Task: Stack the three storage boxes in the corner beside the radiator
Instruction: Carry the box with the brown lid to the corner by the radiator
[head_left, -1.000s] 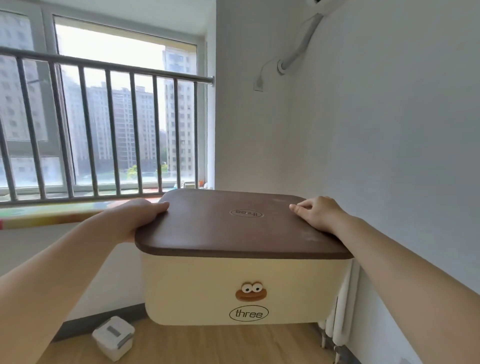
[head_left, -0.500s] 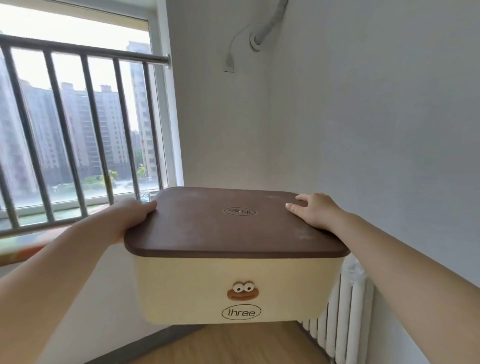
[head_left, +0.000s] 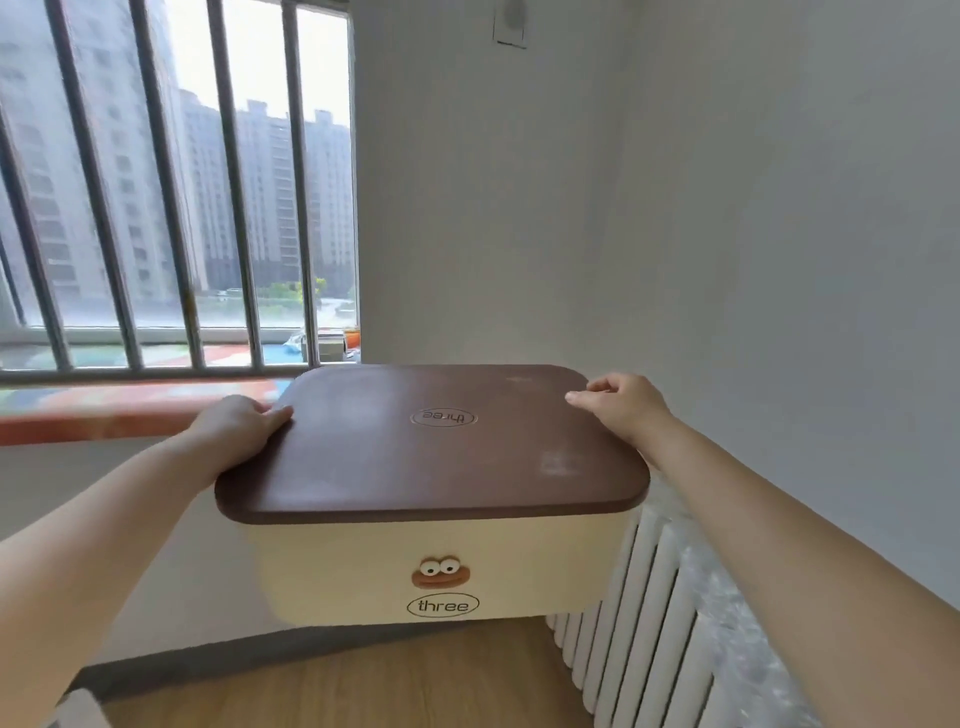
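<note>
I hold a cream storage box (head_left: 363, 566) with a brown lid (head_left: 431, 452) up in the air in front of me, above the wooden floor. A small brown face and the word "three" mark its front. My left hand (head_left: 236, 428) grips the lid's left edge and my right hand (head_left: 621, 408) grips its far right edge. The box hangs just left of the white radiator (head_left: 639, 613), near the room's corner. No other storage box is in view.
A barred window (head_left: 171, 208) with a colourful sill (head_left: 104, 410) fills the left. White walls meet in a corner behind the box. Wooden floor (head_left: 332, 680) lies below, with a dark skirting board (head_left: 208, 657). A pale object shows at the bottom left edge (head_left: 78, 709).
The view has swung right and dipped, with the box moving nearer the corner. The radiator shows more fully and the small white box on the floor has left the view. Both hands keep their grip.
</note>
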